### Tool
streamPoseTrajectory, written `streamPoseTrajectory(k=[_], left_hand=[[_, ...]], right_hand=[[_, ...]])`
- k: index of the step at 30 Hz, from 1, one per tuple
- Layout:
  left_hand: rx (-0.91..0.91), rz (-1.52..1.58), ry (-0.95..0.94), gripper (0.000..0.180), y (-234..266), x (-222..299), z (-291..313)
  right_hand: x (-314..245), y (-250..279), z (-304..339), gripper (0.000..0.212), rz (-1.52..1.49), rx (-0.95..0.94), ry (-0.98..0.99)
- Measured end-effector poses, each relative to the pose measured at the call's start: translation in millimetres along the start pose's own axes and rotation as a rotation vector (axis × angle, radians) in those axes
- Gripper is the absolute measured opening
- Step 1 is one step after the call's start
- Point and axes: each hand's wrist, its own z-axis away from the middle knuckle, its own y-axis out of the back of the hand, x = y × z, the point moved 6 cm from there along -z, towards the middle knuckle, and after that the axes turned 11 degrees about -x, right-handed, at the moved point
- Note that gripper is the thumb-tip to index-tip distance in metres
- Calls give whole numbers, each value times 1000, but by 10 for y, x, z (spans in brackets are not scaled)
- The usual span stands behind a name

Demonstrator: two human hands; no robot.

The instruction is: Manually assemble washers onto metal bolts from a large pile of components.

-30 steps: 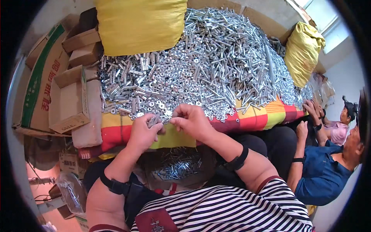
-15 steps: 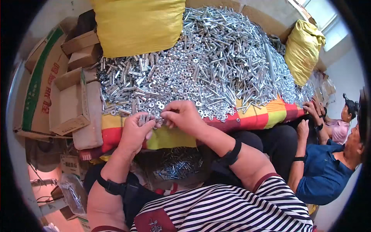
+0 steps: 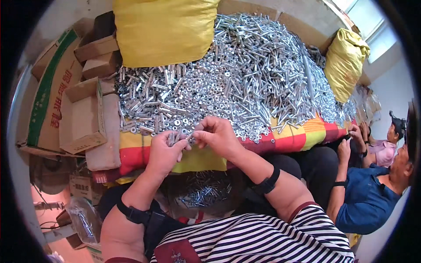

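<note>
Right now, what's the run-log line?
left hand: holds metal parts | right hand: close beside them, grip unclear | beyond: fastener heap on checked cloth

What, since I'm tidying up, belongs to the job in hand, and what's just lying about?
Apparently in use:
small silvery metal pieces in the left hand, right hand close by
heaped silvery metal rods and metal rings

Probably just lying about:
open brown cardboard box
bulging yellow sack, far right

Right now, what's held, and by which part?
The left hand holds small metal pieces, held part unclear; whether the right hand holds anything cannot be told.
</note>
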Motion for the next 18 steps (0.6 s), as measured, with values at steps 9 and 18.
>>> streamPoseTrajectory(k=[9, 18], left_hand=[[-179, 270, 196, 12, -192, -34, -110], [-387, 431, 350, 17, -210, -95, -193]], right_hand=[[-353, 127, 271, 16, 455, 97, 504], [-255, 199, 282, 20, 249, 67, 458]])
